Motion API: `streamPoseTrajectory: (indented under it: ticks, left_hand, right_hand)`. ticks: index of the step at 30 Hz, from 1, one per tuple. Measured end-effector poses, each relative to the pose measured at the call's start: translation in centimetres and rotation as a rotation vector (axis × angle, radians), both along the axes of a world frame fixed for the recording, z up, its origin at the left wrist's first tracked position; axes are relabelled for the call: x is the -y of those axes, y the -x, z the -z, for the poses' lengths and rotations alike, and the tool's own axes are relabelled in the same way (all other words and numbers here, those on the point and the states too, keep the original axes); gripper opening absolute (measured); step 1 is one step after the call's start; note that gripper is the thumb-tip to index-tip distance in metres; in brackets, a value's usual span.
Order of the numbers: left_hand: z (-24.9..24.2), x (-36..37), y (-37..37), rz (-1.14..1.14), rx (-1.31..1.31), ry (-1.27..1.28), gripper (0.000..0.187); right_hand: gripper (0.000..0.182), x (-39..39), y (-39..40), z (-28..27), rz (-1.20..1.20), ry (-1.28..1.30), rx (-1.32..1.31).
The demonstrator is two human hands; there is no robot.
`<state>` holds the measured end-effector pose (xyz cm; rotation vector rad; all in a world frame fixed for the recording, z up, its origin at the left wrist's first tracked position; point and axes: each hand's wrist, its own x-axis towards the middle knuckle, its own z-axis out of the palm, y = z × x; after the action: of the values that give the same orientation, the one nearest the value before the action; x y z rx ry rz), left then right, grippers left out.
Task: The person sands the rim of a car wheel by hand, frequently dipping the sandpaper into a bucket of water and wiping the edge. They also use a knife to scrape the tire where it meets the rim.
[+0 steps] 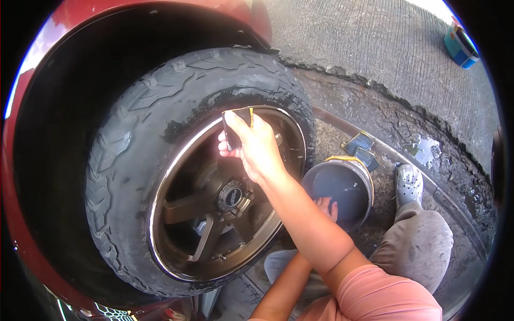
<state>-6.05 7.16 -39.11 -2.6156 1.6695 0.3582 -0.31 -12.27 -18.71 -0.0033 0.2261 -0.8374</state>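
My right hand (250,142) is closed round a flat black pad with a yellow edge (237,127), thumb pressed on its face. It is raised in front of the upper part of a bronze wheel rim (179,214) with a round centre cap (233,198). The rim sits in a large black tire (126,176), which has wet, dark patches on its sidewall. Behind my right forearm, my left hand (328,206) shows only in part, its fingers stretched out at the near side of a bucket (370,200) of greyish liquid.
A red car fender (257,24) arches over the tire. Blue cloth-like pieces (360,148) lie beyond the bucket. My foot in a grey clog (409,184) rests right of it. A blue-green container (461,48) stands on the ridged concrete (364,40).
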Motion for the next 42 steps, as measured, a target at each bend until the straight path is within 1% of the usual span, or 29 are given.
streamPoseTrajectory:
  ticks: [3, 5, 7, 9, 11, 13, 15, 16, 17, 19, 20, 21, 23, 24, 25, 27, 28, 29, 32, 33, 35, 36, 39, 40, 42]
  left_hand:
    - [-0.5, 0.2, 0.1, 0.002, 0.018, -0.014, 0.029]
    - [-1.5, 0.5, 0.5, -0.013, 0.018, -0.016, 0.029]
    - [-1.1, 0.3, 0.3, -0.006, 0.013, 0.006, 0.028]
    - [-0.8, 0.1, 0.3, -0.005, 0.001, 0.017, 0.027]
    - [-0.7, 0.3, 0.2, -0.012, -0.008, 0.030, 0.026]
    - [-0.7, 0.5, 0.3, -0.017, 0.000, 0.014, 0.027]
    - [-1.0, 0.4, 0.2, -0.010, 0.003, -0.006, 0.027]
    - [-1.2, 0.4, 0.2, -0.013, -0.001, -0.011, 0.027]
    - [-1.4, 0.4, 0.4, -0.017, -0.007, -0.016, 0.027]
    - [-0.6, 0.0, 0.1, -0.007, -0.009, 0.023, 0.027]
    - [-0.2, 0.1, 0.0, -0.002, -0.008, 0.051, 0.027]
    - [-0.4, 0.2, 0.2, -0.005, 0.002, 0.040, 0.027]
    - [-0.9, 0.3, 0.2, 0.003, 0.022, 0.011, 0.027]
    - [-0.7, 0.3, 0.1, 0.004, 0.010, 0.011, 0.027]
    - [-0.5, 0.3, 0.0, 0.005, -0.002, 0.012, 0.027]
    - [-0.3, -0.2, -0.2, 0.000, -0.035, 0.017, 0.030]
    - [-0.1, -0.1, -0.2, -0.007, -0.055, 0.031, 0.032]
    - [0.1, -0.1, -0.1, -0.014, -0.078, 0.044, 0.034]
    - [-1.2, 0.4, -0.1, 0.005, -0.083, -0.006, 0.032]
    - [-0.9, 0.3, 0.0, 0.004, -0.081, 0.018, 0.031]
    - [-0.1, -0.2, 0.0, 0.001, -0.073, 0.071, 0.030]
    - [-0.2, 0.0, 0.1, 0.000, -0.062, 0.055, 0.030]
    - [-0.5, 0.1, -0.1, 0.011, -0.041, 0.016, 0.029]
    - [-0.3, 0.0, -0.2, 0.009, -0.045, 0.016, 0.029]
    - [-0.3, -0.2, -0.2, 0.002, -0.046, 0.025, 0.028]
  right_hand:
    - [0.027, -0.5, -0.7, -0.3, 0.087, -0.031, -0.022]
    - [0.026, -1.2, -1.0, -1.6, 0.104, -0.122, -0.011]
    - [0.026, -2.2, -0.7, -3.0, 0.039, -0.048, 0.054]
    - [0.025, -2.3, -0.7, -2.7, 0.032, 0.003, 0.081]
    - [0.024, -1.0, -0.9, -1.5, 0.151, -0.058, 0.032]
    - [0.024, 0.0, -0.8, -0.7, 0.179, -0.102, -0.072]
    - [0.024, -1.7, -1.1, -2.3, 0.159, -0.087, 0.031]
    - [0.025, -2.5, -1.0, -3.2, 0.077, -0.023, 0.037]
    - [0.023, -2.7, -0.7, -3.5, 0.045, -0.010, 0.074]
    - [0.022, -1.5, -1.0, -2.0, 0.178, 0.012, -0.036]
    - [0.021, -0.5, -0.8, -1.1, 0.189, -0.070, -0.027]
    - [0.024, -0.2, -0.9, -1.0, 0.211, -0.046, -0.102]
    - [0.027, -1.9, -1.4, -2.2, 0.154, -0.063, -0.061]
    - [0.031, -2.7, -1.4, -2.6, 0.079, 0.003, 0.014]
    - [0.027, -2.5, -0.7, -3.1, 0.046, -0.012, 0.006]
    - [0.023, -1.0, -1.1, -1.1, 0.178, 0.010, -0.037]
    - [0.020, -0.1, -1.0, -0.5, 0.221, -0.104, -0.051]
    - [0.022, -0.3, -1.1, -0.5, 0.224, -0.100, -0.100]
    - [0.026, -2.4, -0.7, -2.7, 0.078, -0.015, 0.019]
    - [0.026, -2.2, -0.8, -2.4, 0.087, -0.001, 0.004]
    - [0.026, -0.8, -1.5, -0.2, 0.237, 0.038, -0.052]
    - [0.023, -0.2, -1.0, -0.5, 0.272, -0.050, -0.135]
    - [0.020, -2.2, -1.1, -2.6, 0.157, -0.061, 0.003]
    - [0.021, -2.2, -0.8, -3.1, 0.129, -0.049, 0.004]
    - [0.022, -0.9, -1.1, -1.6, 0.216, -0.044, -0.037]
